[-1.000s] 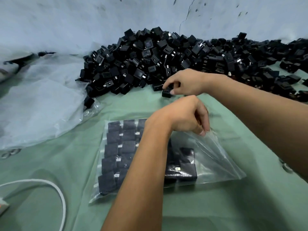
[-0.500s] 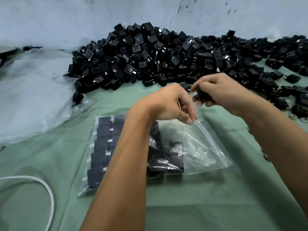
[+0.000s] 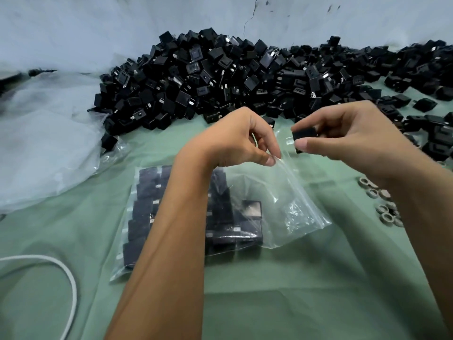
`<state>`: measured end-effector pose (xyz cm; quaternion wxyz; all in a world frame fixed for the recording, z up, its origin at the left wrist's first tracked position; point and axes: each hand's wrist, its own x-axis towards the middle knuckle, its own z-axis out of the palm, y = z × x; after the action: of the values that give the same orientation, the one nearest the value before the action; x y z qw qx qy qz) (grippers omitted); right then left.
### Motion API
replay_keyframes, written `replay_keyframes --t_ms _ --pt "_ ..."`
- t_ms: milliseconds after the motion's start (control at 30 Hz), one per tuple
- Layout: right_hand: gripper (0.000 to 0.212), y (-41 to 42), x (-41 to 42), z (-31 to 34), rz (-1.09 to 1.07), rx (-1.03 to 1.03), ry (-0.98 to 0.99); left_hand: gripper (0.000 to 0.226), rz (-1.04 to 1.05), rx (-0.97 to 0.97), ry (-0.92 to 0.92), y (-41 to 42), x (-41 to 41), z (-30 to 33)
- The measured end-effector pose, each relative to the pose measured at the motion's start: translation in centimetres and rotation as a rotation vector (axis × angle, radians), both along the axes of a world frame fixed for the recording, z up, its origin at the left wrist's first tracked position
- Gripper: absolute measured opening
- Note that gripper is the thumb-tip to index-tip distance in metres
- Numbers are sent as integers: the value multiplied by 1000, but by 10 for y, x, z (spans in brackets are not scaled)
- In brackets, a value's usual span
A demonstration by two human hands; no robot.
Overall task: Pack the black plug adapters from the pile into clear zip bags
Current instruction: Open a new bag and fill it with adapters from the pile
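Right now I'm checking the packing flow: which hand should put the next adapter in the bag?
Right. The right hand already pinches an adapter beside the bag's mouth, while the left hand pinches the bag's lip, holding it open.

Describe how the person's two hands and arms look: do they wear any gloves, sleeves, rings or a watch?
Both the left hand and the right hand are bare, with no gloves. No ring shows on the fingers in view, and no watch or band on either wrist. The forearms are bare too; no sleeve reaches into the picture. The fingernails that show are short and unpainted.
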<state>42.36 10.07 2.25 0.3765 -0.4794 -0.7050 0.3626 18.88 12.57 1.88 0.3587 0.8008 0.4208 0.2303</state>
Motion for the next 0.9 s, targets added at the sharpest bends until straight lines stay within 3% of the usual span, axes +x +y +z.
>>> replay_keyframes --t_ms 133,300,533,700,800,900 --pt "20 3 -5 -13 204 -311 -138 19 -2 -8 -4 2 0 -3" --pt "14 5 -30 -31 282 -397 -33 15 -35 -9 -42 1 2 1" --pt "7 7 -50 -45 373 -299 -142 15 -37 -3 -40 -1 0 4" --pt "23 7 -56 -49 380 -311 -144 14 -42 -3 -42 -2 0 6" --pt "20 3 -63 -49 392 -300 -91 14 -53 9 -56 -3 1 8" --pt "38 -2 -67 -48 398 -241 -86 13 -61 16 -53 -3 3 10"
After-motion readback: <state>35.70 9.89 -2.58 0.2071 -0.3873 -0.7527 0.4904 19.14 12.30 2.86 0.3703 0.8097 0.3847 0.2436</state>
